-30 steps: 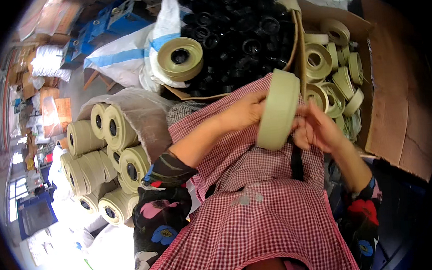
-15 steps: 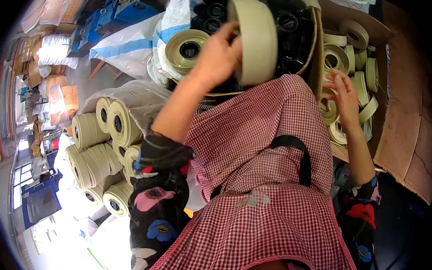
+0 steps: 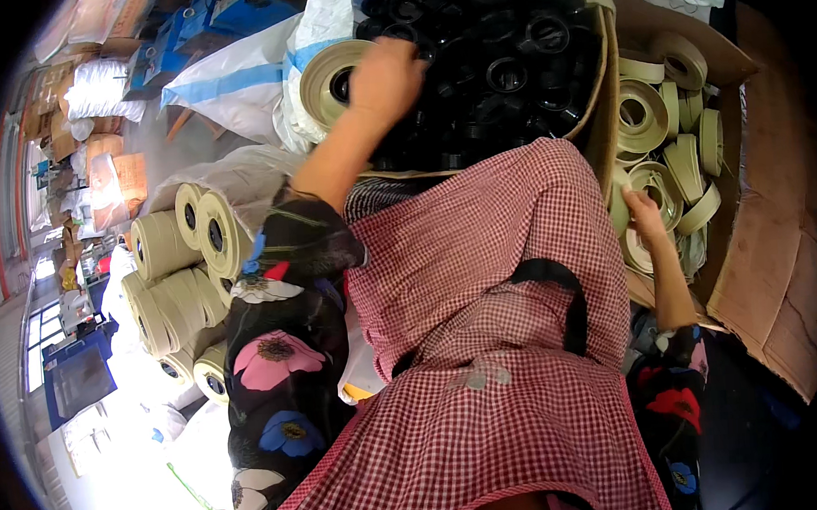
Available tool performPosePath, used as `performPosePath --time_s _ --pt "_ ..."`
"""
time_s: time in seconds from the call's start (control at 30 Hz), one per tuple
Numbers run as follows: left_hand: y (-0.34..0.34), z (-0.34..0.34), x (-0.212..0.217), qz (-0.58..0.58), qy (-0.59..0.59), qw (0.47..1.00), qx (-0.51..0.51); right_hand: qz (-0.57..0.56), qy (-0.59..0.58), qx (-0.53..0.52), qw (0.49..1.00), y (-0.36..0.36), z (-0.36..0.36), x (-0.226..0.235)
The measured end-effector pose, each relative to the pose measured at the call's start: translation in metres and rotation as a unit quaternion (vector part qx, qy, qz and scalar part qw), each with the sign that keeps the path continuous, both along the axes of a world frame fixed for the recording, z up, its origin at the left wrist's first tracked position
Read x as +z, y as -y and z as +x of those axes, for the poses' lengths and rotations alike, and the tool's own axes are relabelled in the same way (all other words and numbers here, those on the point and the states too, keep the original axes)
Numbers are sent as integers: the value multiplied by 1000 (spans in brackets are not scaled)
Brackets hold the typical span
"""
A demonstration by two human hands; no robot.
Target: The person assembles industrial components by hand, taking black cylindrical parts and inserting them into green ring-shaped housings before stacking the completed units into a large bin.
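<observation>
fingers of my left hand (image 3: 385,76) curl over the black rings (image 3: 500,56) in the sack, just beside a cream tape roll (image 3: 330,74) at its edge. my right hand (image 3: 645,215) reaches into the cardboard box (image 3: 777,236) of cream rolls (image 3: 665,121), fingers loosely bent, touching one; i cannot tell whether they grip it.

Stacked cream rolls (image 3: 174,267) at left (on white sacking), blue crates (image 3: 229,10) beyond, red-checked apron (image 3: 487,343).
</observation>
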State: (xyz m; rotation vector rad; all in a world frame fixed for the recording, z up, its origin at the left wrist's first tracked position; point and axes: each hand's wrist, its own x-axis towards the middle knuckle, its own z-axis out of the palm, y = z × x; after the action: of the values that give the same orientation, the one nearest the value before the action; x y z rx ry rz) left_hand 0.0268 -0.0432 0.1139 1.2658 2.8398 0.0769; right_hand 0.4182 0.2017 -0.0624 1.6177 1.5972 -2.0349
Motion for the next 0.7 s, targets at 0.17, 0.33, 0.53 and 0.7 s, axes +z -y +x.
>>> performPosePath --time_s 0.17,0.33,0.53,0.7 --pt "-40 58 -72 11 115 993 37 -62 -23 27 997 35 -13 28" --pt "-50 57 -102 203 230 901 307 97 -107 15 989 43 15 69" --pt "-44 58 -93 189 177 904 340 229 -157 -40 960 50 25 136" --pt "-22 95 -43 357 112 905 202 254 -330 -22 909 83 0 190"
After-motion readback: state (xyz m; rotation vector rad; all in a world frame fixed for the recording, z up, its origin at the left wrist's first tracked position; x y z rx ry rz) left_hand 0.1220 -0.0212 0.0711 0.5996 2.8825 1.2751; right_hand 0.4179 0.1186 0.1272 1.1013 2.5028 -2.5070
